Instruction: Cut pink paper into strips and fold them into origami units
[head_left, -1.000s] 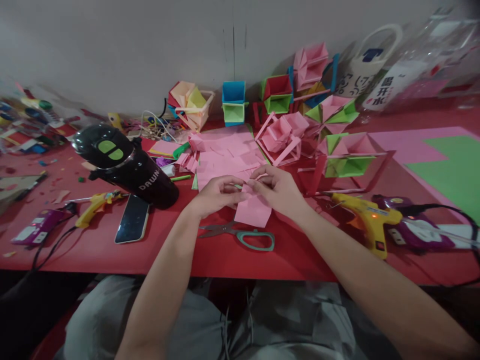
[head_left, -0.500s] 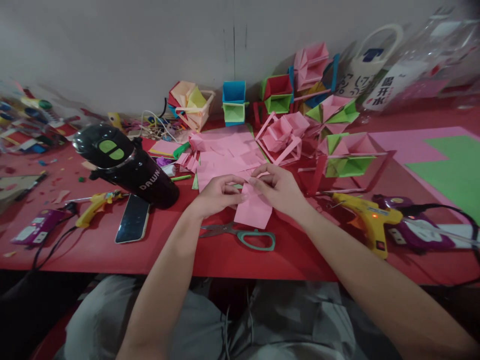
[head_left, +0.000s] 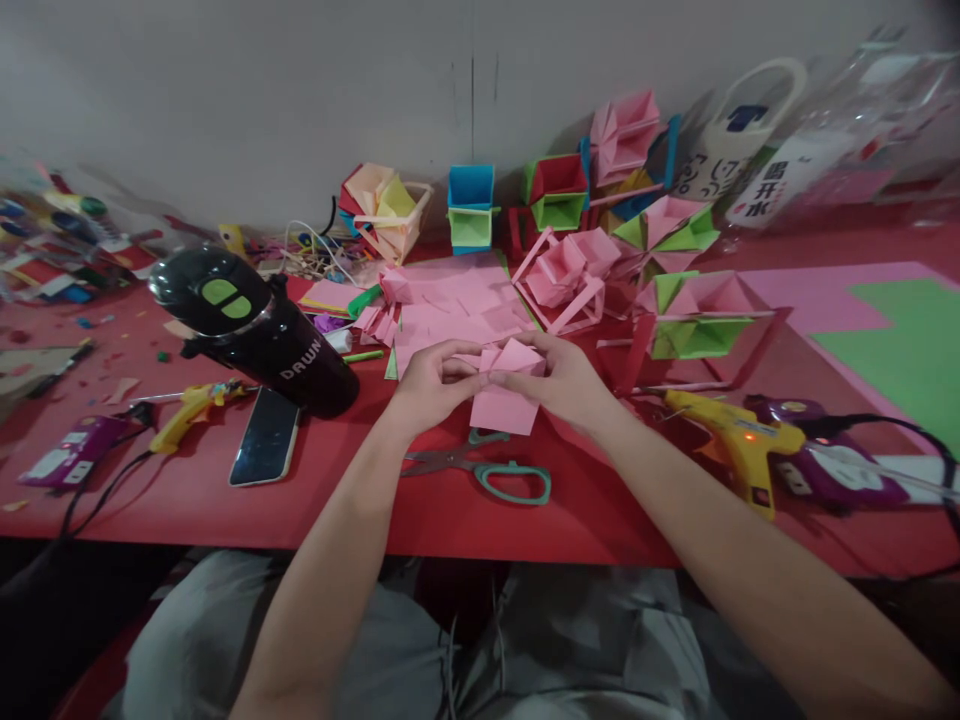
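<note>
A folded piece of pink paper (head_left: pixel 504 408) is held between both hands above the red table. My left hand (head_left: pixel 435 385) pinches its left side with thumb and fingers. My right hand (head_left: pixel 562 375) grips the right side, its thumb lying across the folded flaps near the top. Just below the paper lie scissors with green handles (head_left: pixel 514 483), their blades pointing left. Behind the hands is a pile of pink paper sheets and strips (head_left: pixel 457 295).
Folded paper water-wheel-like models (head_left: pixel 559 265) stand along the back. On the left are a black bottle (head_left: pixel 277 340), a phone (head_left: pixel 264 437) and a yellow glue gun (head_left: pixel 184 415). Another yellow glue gun (head_left: pixel 739 440) with a cable lies right. Clear plastic bottles (head_left: pixel 817 140) stand at the back right.
The pink paper's upper part now shows folded, raised flaps. My right thumb has moved down and left across it, and more of the scissors' upper handle shows.
</note>
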